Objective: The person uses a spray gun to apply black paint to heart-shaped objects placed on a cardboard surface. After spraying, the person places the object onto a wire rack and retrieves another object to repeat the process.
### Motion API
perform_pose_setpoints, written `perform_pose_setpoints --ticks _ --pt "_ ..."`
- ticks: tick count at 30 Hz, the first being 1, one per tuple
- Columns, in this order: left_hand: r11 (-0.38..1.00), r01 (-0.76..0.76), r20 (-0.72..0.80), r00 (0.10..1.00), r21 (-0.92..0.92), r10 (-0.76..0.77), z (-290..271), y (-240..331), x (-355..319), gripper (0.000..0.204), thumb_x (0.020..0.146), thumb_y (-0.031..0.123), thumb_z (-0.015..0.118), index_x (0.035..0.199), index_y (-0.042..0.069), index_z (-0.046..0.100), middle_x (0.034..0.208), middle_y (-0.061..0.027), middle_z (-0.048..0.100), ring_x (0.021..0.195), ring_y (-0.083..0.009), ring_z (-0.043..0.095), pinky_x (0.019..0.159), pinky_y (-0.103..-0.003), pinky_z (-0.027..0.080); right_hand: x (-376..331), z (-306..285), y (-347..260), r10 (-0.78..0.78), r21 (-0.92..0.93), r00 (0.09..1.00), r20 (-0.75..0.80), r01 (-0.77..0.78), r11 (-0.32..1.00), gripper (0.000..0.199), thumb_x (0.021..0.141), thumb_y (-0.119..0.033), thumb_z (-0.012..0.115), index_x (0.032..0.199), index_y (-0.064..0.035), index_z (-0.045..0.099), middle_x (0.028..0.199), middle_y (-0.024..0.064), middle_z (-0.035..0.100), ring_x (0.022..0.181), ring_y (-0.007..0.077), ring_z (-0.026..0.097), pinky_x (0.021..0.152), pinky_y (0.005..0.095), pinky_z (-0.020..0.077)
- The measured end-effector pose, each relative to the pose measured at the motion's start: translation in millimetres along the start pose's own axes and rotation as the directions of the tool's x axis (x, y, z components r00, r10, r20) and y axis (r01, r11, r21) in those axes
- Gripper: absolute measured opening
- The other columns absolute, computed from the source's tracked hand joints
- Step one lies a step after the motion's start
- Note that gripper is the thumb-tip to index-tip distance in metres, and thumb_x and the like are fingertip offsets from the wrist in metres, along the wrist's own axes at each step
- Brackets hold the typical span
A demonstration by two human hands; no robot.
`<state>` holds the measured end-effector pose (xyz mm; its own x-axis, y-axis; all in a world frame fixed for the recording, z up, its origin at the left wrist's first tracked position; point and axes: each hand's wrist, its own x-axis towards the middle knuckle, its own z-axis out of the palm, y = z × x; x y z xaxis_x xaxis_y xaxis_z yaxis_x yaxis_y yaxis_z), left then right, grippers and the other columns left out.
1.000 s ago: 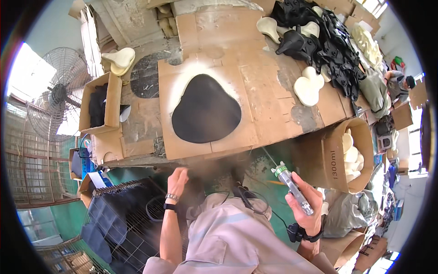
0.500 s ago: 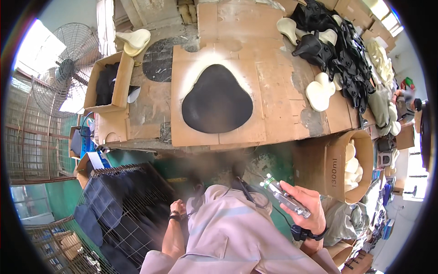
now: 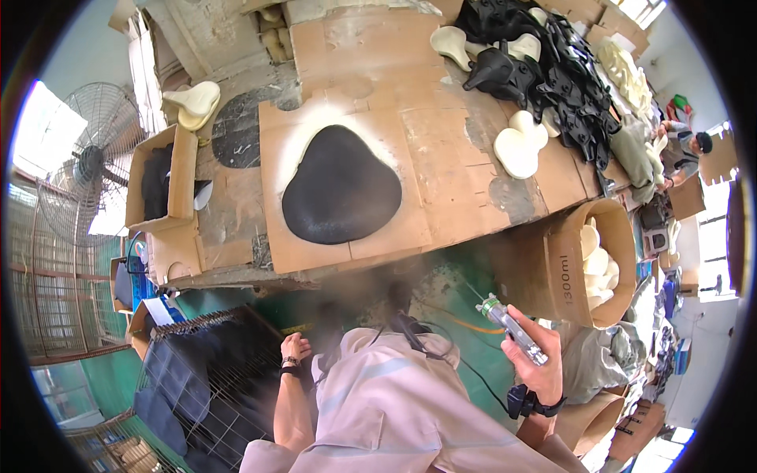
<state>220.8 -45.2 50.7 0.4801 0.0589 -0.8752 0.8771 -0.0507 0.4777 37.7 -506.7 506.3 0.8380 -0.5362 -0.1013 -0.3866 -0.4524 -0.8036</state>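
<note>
My right hand is closed round a metal spray gun with a green ring at its nozzle end. The gun is held low at the right, apart from the table, its nozzle toward the upper left. A thin dark hose trails near it. My left hand, nothing seen in it, hangs with fingers loosely apart beside a wire rack of dark sheets. On the cardboard-topped table ahead lies a black, rounded-triangular saddle piece, its upper edge bordered by a whitish spray mark.
Black saddle covers are heaped at the far right, with cream saddle shapes near them. A carton of cream pieces stands below the table's right side. At the left are a small box and a fan. Another person is far right.
The view has shifted, so the table and saddle piece sit further left. My left hand is slightly further forward. The spray gun stays in my right hand, away from the piece.
</note>
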Motion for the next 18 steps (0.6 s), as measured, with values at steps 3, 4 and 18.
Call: perform_pose_setpoints --ticks 3,4,18 --pt "0.997 0.001 -0.031 1.0 0.074 0.001 2.5 5.7 -1.1 0.034 0.094 0.027 0.061 0.121 0.006 0.061 0.086 -0.009 0.067 0.071 -0.0228 0.067 0.064 -0.042 0.06 4.3 3.4 1.2 -0.008 0.009 0.998 -0.057 0.009 1.0 0.051 0.082 0.001 0.075 0.131 0.0006 0.065 0.096 0.0154 0.074 0.072 0.0187 0.066 0.069 0.0287 0.052" --pt "0.996 0.008 -0.037 0.999 0.085 -0.005 2.2 4.1 0.1 0.034 0.094 0.027 0.061 0.121 0.006 0.061 0.085 -0.0091 0.067 0.071 -0.0228 0.067 0.064 -0.042 0.061 8.0 6.2 -0.1 -0.023 0.016 0.997 -0.074 0.024 1.0 0.05 0.082 0.001 0.075 0.131 0.0009 0.065 0.095 0.015 0.074 0.072 0.0182 0.065 0.068 0.0284 0.0518" --pt "0.905 -0.284 0.061 0.958 0.317 0.279 -34.5 -74.1 41.2 0.03 0.093 0.021 0.062 0.116 0.003 0.064 0.081 -0.0139 0.069 0.06 -0.0213 0.064 0.05 -0.033 0.052 62.2 48.1 -38.1 -0.288 0.063 0.952 0.104 0.283 0.957 0.056 0.08 0.003 0.077 0.134 -0.0009 0.062 0.099 0.0172 0.073 0.079 0.0278 0.07 0.074 0.0316 0.0545"
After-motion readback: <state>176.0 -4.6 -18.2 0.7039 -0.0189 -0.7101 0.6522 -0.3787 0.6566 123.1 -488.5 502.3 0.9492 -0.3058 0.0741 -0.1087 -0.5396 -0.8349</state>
